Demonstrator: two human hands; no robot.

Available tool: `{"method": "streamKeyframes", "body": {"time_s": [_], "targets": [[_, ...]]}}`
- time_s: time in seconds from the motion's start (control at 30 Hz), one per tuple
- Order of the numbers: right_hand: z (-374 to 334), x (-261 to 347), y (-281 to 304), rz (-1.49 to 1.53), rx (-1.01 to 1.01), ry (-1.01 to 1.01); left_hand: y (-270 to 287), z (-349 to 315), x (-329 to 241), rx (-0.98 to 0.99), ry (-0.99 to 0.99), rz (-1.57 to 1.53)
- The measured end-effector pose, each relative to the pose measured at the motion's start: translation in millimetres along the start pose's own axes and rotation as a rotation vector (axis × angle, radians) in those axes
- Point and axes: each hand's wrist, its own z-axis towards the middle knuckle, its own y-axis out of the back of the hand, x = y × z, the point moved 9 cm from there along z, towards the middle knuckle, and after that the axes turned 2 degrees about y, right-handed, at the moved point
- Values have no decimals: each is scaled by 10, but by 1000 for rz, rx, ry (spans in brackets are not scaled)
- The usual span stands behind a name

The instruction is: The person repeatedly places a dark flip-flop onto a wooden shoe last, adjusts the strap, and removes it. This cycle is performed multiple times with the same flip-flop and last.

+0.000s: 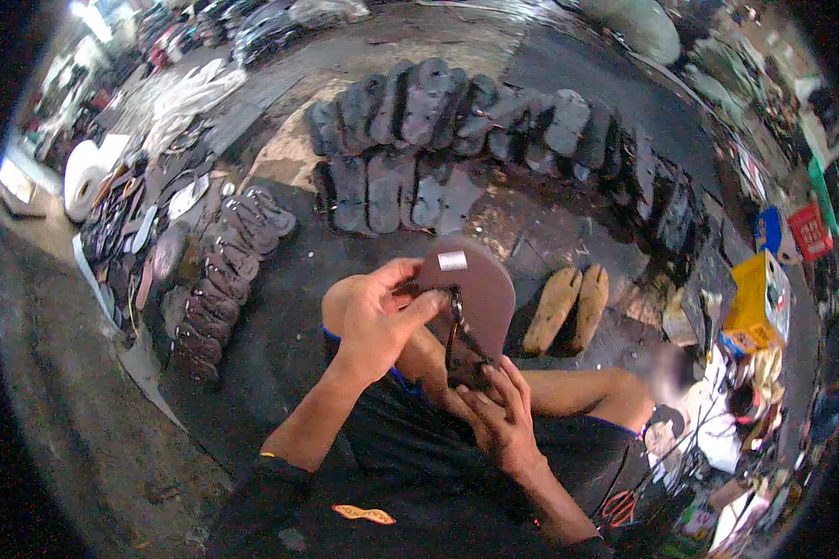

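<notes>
Okay, sandal (pixel 488 293) is mid-frame, up off the floor over your lap, brown sole tilted to the camera, white label (pixel 452 261) near its top end. Left hand (pixel 375 312) grasps it: fingers pinching the upper-left edge, thumb beside the dark strap (pixel 454 331). Right hand (pixel 502 410) has fingers bent around the lower end, grasping there too; exact contact under the sole is hidden, can't tell.

Step in hand, as judged: strap work or a check of it, both hands steadying one sandal. Next move probably calls for a firm left pinch while the right fingers work at the strap's lower end; loosen both and it'd likely drop in your lap.

Edges: left knee (pixel 343 300) sits just beside your left wrist, right leg (pixel 583 391) stretches lower right, so low sideways moves are tight. Most room: dark mat (pixel 294 307), left of that knee, up to the sandal row (pixel 233 261) on its left. Right of the sandal, two tan shoe forms (pixel 569 312) stand near, well apart from your fingers. Upper middle is bounded by a curved bank of dark soles (pixel 424 102). Far right is cluttered, yellow box (pixel 755 303) included; avoid swinging wide there.
</notes>
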Motion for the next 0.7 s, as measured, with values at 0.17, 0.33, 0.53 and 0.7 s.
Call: {"method": "streamKeyframes", "body": {"time_s": [0.17, 0.33, 0.53, 0.7], "targets": [[172, -283, 734, 199, -245, -272, -711, -503, -592, 334, -637, 359], [424, 52, 1023, 204, -179, 50, -1059, -729, -611, 379, -688, 323], [464, 51, 1169, 242, -311, -170, -1285, -636, -497, 542, -665, 327], [575, -113, 1095, 248, -63, -65, -1300, -528, -341, 546, -589, 362]]}}
